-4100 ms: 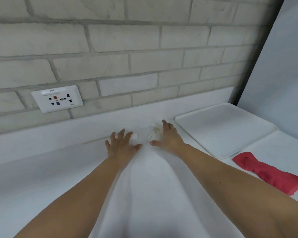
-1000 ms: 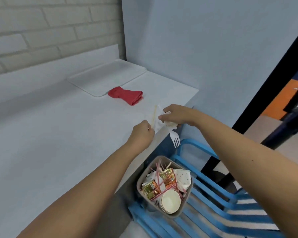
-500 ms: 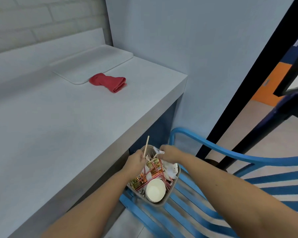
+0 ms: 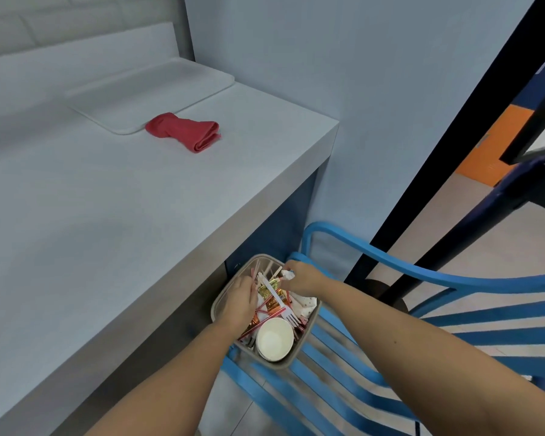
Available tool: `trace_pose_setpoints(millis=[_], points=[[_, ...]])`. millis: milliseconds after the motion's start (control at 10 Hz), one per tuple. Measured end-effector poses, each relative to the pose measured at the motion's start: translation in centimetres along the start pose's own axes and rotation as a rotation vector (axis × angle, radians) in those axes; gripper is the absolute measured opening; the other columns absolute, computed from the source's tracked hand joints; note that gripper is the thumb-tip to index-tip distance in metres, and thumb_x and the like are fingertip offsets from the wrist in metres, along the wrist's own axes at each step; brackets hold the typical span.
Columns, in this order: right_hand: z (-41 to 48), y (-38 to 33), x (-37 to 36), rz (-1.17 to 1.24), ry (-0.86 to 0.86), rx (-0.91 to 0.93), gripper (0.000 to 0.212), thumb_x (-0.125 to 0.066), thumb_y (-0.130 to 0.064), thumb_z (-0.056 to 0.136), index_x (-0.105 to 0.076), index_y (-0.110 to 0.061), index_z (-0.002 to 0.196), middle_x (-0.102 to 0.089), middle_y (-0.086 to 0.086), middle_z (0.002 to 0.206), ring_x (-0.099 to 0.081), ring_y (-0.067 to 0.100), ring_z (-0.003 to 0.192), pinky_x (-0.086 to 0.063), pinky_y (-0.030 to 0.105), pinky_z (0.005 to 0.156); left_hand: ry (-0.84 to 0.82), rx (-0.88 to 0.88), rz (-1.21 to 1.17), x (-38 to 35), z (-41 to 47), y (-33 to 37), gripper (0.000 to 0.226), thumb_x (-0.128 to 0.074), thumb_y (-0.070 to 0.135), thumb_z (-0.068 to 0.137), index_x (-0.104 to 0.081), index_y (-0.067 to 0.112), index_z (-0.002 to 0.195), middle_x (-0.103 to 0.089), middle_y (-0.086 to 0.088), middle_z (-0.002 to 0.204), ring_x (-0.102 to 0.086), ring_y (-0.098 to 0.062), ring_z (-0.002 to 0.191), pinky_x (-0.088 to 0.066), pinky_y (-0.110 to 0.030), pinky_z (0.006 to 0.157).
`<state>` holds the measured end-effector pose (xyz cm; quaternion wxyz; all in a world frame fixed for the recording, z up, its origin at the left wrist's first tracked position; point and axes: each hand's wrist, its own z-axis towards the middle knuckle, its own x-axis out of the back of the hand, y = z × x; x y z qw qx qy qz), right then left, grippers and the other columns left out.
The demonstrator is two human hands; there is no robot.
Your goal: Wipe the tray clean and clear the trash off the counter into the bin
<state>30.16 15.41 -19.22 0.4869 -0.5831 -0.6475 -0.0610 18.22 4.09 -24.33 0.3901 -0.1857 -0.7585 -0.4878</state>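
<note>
A long white counter (image 4: pixel 107 215) fills the left half of the frame, backed by pale brick (image 4: pixel 29 26) at the upper left and meeting a light blue wall (image 4: pixel 359 89) at the upper centre. A black post (image 4: pixel 453 152) slants down the right side.

The white tray (image 4: pixel 158 89) lies flat on the counter in the upper left of the frame, pushed into the corner by the blue wall. A folded red cloth (image 4: pixel 183 132) lies on the counter just below it in the picture, its left end touching the tray's near edge.

At the lower centre, past the counter's edge, a grey bin (image 4: pixel 299 354) sits on the slatted seat of a blue chair (image 4: pixel 390 269). The bin holds red-striped wrappers, gold packets, a white plastic fork (image 4: pixel 277 300) lying across the top, and an upturned paper cup (image 4: pixel 274 339) at its lower end.

Both bare forearms reach up from the bottom of the frame to the bin. The left hand (image 4: pixel 239 302) hovers over the bin's left side with fingers curled down into the trash; I cannot tell whether it grasps anything. The right hand (image 4: pixel 302 278) is at the bin's upper right rim, its fingertips pinching a crumpled white paper (image 4: pixel 286 274) over the opening.
</note>
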Motion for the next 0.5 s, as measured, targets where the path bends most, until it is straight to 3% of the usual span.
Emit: trace_pose_setpoints(millis=[100, 200, 300, 500], points=[[0.0, 0.0, -0.4, -0.002, 0.012, 0.002, 0.048, -0.060, -0.025, 0.089, -0.041, -0.012, 0.132, -0.046, 0.011, 0.134, -0.048, 0.025, 0.120, -0.041, 0.029, 0.093, -0.043, 0.027, -0.002, -0.8, -0.1, -0.6, 0.033, -0.053, 0.024, 0.092, -0.045, 0.019, 0.124, -0.043, 0.000, 0.134, -0.039, -0.018, 0.128, -0.040, -0.036, 0.104], [0.1, 0.0, -0.5, 0.004, 0.023, 0.005, 0.053, -0.066, -0.020, 0.085, -0.040, -0.014, 0.132, -0.042, 0.011, 0.134, -0.046, 0.026, 0.121, -0.040, 0.031, 0.097, -0.063, 0.026, -0.077, -0.8, -0.5, -1.2, 0.059, -0.063, 0.025, 0.086, -0.035, 0.023, 0.138, -0.037, 0.000, 0.145, -0.032, -0.019, 0.135, -0.033, -0.039, 0.111], [0.2, -0.3, -0.7, 0.012, 0.014, 0.016, 0.061, -0.069, -0.022, 0.083, -0.038, -0.018, 0.134, -0.038, 0.011, 0.135, -0.045, 0.027, 0.122, -0.041, 0.034, 0.102, -0.054, 0.032, -0.153, 0.2, -1.0, -1.3, 0.070, -0.066, 0.029, 0.084, -0.029, 0.025, 0.143, -0.033, 0.000, 0.147, -0.031, -0.021, 0.137, -0.031, -0.039, 0.111], [0.2, -1.2, -0.8, 0.012, -0.013, 0.052, 0.069, -0.063, -0.034, 0.087, -0.026, -0.019, 0.144, -0.033, 0.012, 0.138, -0.042, 0.029, 0.126, -0.039, 0.036, 0.105, 0.008, 0.048, -0.303, 1.5, -1.9, -1.5, 0.059, -0.051, 0.035, 0.093, -0.023, 0.028, 0.145, -0.030, 0.000, 0.147, -0.030, -0.019, 0.136, -0.036, -0.041, 0.107]])
